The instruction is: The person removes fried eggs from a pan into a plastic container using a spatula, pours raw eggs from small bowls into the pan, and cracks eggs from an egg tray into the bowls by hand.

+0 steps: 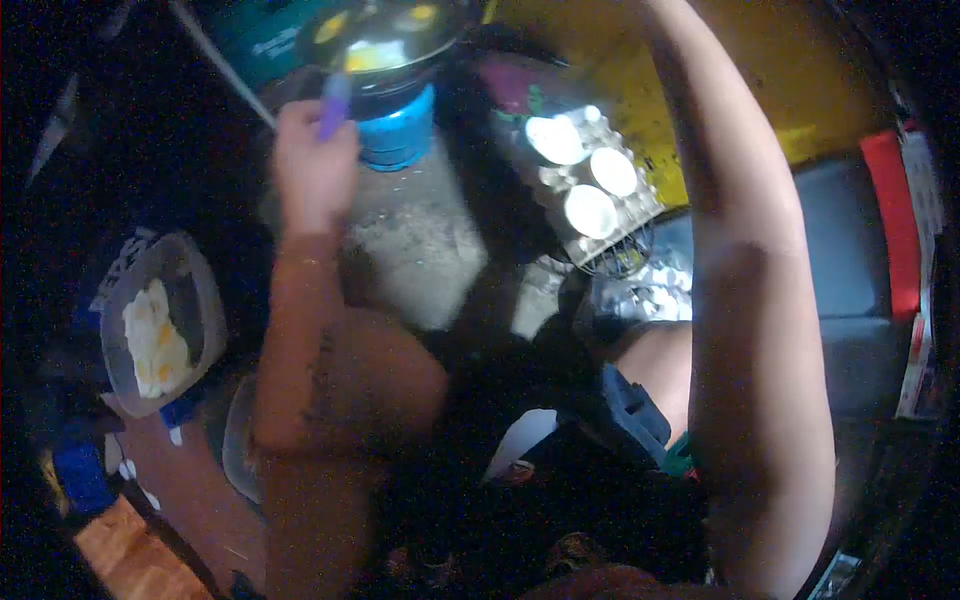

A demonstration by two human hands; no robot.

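My left hand (315,165) is closed around a utensil with a purple handle (335,108). Motion blur smears its far end, which points at the frying pan (440,48), so its kind is unclear. Several eggs with yellow yolks are in the pan, among them a fried egg (375,55) close to the utensil's end. Under the pan is a bright blue cylindrical base (397,130). My right forearm (745,200) stretches up past the top edge of the view, and the hand on it is out of sight.
A clear plastic container (212,300) with fried eggs (158,340) stands at the left. Right of centre, an egg carton (640,200) bears white rounded things (590,212). Below it lies crumpled shiny material (660,295). A yellow surface (810,60) spans the upper right.
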